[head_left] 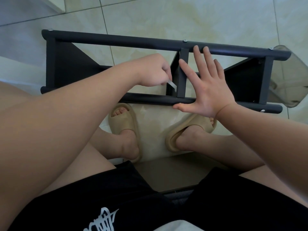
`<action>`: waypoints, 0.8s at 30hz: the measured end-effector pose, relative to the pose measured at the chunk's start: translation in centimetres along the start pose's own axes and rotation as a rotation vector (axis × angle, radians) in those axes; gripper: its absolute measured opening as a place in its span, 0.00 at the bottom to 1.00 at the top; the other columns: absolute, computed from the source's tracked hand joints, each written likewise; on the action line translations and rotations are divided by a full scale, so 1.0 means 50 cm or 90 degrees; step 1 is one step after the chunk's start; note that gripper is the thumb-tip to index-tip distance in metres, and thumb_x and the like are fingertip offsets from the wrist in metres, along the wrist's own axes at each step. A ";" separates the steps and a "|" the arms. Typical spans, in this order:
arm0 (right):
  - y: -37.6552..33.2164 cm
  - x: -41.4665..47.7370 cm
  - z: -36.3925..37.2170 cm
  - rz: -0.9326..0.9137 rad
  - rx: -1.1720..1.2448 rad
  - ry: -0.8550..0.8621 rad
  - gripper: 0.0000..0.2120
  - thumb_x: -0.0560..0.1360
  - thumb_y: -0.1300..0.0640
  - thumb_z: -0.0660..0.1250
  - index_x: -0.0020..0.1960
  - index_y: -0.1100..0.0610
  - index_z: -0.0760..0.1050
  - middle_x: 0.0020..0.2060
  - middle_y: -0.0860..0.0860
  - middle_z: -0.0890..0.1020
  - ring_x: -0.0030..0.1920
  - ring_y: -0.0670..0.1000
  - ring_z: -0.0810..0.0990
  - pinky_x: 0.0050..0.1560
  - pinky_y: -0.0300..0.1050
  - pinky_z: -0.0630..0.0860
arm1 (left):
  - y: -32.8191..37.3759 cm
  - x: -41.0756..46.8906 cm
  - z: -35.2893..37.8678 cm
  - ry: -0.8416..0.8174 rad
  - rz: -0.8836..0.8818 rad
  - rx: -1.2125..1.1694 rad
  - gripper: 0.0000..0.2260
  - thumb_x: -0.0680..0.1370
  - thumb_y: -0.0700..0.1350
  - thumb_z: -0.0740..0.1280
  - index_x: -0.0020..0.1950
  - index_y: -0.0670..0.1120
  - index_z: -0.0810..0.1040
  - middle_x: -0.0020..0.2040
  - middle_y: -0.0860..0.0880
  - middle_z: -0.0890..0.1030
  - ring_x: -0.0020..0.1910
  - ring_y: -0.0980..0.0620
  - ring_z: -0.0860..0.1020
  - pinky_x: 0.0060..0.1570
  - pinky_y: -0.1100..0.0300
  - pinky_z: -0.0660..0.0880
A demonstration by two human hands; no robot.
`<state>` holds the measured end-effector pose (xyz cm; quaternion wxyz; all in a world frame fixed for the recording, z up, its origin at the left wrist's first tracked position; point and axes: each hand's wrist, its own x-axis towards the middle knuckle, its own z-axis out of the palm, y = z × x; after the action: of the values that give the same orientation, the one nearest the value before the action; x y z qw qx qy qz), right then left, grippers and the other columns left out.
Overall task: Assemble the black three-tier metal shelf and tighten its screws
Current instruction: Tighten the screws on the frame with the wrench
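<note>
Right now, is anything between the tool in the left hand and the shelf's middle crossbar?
Nothing visible. The left hand pinches a small silver tool, and the tool's tip sits right beside the near end of the middle crossbar. The right hand is spread open on the crossbar's other side, out of the path.

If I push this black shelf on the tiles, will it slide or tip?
Probably slides: the shelf is bare metal on glossy floor tiles. Likely stiff, given its cross bars. Tipping seems unlikely while your right hand rests on it.
</note>
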<state>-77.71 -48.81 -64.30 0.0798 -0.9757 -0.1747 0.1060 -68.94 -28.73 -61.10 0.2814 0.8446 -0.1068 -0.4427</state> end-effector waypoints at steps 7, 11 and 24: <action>0.000 0.000 0.000 -0.002 0.004 0.002 0.54 0.68 0.20 0.57 0.83 0.51 0.50 0.82 0.61 0.46 0.81 0.65 0.43 0.76 0.71 0.51 | 0.000 0.010 0.029 -0.006 -0.133 -0.323 0.05 0.79 0.45 0.66 0.50 0.47 0.82 0.35 0.55 0.85 0.44 0.57 0.85 0.46 0.57 0.76; 0.000 0.000 0.002 -0.003 -0.002 0.006 0.54 0.68 0.20 0.57 0.83 0.51 0.51 0.82 0.61 0.46 0.81 0.66 0.43 0.76 0.70 0.51 | 0.001 0.011 0.034 0.051 -0.157 -0.366 0.04 0.79 0.45 0.66 0.50 0.49 0.81 0.38 0.53 0.85 0.44 0.56 0.84 0.51 0.56 0.76; -0.001 0.000 0.000 0.000 -0.005 0.006 0.54 0.68 0.20 0.57 0.83 0.51 0.51 0.82 0.61 0.46 0.81 0.66 0.43 0.76 0.70 0.50 | 0.011 0.006 0.036 0.069 -0.216 -0.464 0.04 0.80 0.46 0.67 0.53 0.50 0.81 0.40 0.55 0.87 0.45 0.57 0.84 0.52 0.56 0.75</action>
<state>-77.73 -48.78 -64.30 0.0770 -0.9765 -0.1745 0.1005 -70.17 -29.98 -61.81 0.4909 0.7171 0.2129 -0.4466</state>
